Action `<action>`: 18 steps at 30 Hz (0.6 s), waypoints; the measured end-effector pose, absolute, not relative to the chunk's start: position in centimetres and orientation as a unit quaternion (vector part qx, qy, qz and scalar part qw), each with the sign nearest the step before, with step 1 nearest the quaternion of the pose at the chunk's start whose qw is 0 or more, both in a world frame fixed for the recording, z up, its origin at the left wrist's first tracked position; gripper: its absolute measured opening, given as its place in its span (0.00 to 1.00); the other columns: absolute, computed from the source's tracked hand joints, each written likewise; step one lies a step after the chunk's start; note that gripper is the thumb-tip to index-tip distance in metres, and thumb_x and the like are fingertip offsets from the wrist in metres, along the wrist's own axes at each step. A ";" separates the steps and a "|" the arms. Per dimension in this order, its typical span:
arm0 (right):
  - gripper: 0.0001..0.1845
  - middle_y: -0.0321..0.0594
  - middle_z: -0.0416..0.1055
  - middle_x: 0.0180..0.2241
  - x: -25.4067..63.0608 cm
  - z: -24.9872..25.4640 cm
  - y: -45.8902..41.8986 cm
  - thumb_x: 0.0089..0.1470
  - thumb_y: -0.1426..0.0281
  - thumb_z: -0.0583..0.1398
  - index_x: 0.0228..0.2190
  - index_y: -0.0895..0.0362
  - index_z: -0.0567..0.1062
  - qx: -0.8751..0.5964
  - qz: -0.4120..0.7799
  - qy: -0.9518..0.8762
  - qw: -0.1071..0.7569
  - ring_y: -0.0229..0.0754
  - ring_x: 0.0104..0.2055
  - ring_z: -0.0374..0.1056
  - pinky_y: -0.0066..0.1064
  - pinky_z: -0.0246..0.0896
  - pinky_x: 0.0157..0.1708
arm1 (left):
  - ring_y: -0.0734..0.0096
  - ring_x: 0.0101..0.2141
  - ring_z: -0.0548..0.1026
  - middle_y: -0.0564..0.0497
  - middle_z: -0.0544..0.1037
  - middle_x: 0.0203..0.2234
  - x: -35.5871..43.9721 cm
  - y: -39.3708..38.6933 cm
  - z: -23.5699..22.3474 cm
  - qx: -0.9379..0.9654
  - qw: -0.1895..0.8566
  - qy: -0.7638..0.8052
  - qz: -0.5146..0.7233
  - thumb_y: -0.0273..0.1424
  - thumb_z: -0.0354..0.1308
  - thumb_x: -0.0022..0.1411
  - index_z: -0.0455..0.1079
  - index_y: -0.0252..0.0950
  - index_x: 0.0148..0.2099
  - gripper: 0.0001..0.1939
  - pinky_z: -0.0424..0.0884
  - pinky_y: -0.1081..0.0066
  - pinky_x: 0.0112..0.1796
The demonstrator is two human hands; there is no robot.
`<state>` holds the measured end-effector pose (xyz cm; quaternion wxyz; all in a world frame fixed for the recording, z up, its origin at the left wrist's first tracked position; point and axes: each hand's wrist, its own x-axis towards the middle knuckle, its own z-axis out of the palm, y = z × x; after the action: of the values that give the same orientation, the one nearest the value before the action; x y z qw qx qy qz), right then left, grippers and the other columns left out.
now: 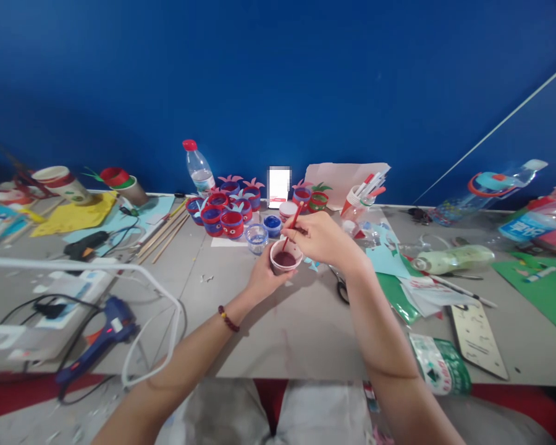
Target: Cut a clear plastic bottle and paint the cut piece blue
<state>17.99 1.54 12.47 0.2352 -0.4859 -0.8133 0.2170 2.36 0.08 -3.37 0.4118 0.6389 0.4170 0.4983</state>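
My left hand (265, 272) wraps round a small paper cup (286, 266) with dark red liquid at its bottom, held tilted towards me above the table. In my right hand (322, 238) is a thin red paintbrush (293, 226), its lower end dipping inside the cup. Just behind the cup stand a clear plastic cup (257, 240) and an open jar of blue paint (272, 225). Left of these, several red-and-blue painted cups with paper tops (231, 224) are grouped together. A lit phone screen (278, 188) leans at the wall.
At left lie a blue glue gun (104, 340), a white power strip (60, 309), a looping white cable (178, 309) and wooden sticks (164, 238). To the right are scissors (341, 289), coloured paper (387, 253), a plastic bottle (458, 258) and a pen cup (352, 201).
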 end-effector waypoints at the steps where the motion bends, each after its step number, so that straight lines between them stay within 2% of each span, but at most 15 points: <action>1: 0.14 0.41 0.76 0.29 18.0 12.4 1.5 0.62 0.69 0.57 0.26 0.57 0.76 -0.483 0.216 -0.816 0.234 0.37 0.30 0.66 0.31 0.54 0.30 | 0.58 0.47 0.78 0.45 0.77 0.48 2.3 0.1 -3.5 0.640 0.408 0.419 0.498 0.34 0.71 0.50 0.63 0.39 0.56 0.33 0.74 0.57 0.49; 9: 0.16 0.38 0.71 0.26 17.8 12.2 1.7 0.62 0.68 0.56 0.23 0.56 0.70 -0.487 0.238 -0.826 0.154 0.36 0.27 0.61 0.33 0.51 0.29 | 0.57 0.48 0.78 0.44 0.77 0.49 2.3 0.1 -3.7 0.634 0.418 0.426 0.491 0.34 0.71 0.49 0.61 0.40 0.57 0.35 0.74 0.55 0.50; 15: 0.21 0.39 0.69 0.24 18.5 12.8 1.6 0.62 0.66 0.55 0.18 0.56 0.64 -0.498 0.268 -0.810 0.156 0.36 0.26 0.61 0.34 0.52 0.29 | 0.56 0.50 0.77 0.44 0.77 0.50 2.4 -0.1 -3.5 0.644 0.400 0.413 0.504 0.33 0.71 0.51 0.63 0.40 0.57 0.33 0.73 0.53 0.52; 18: 0.18 0.38 0.71 0.24 18.8 12.5 2.1 0.62 0.65 0.56 0.20 0.56 0.67 -0.508 0.292 -0.788 0.191 0.36 0.26 0.62 0.33 0.54 0.29 | 0.56 0.50 0.77 0.44 0.77 0.50 2.4 -0.1 -3.4 0.647 0.395 0.416 0.503 0.34 0.71 0.51 0.63 0.39 0.57 0.33 0.74 0.54 0.51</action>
<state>18.78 2.12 12.52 0.1907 -0.5081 -0.7875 0.2920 2.41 -0.12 -3.41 0.3945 0.6465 0.4158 0.5034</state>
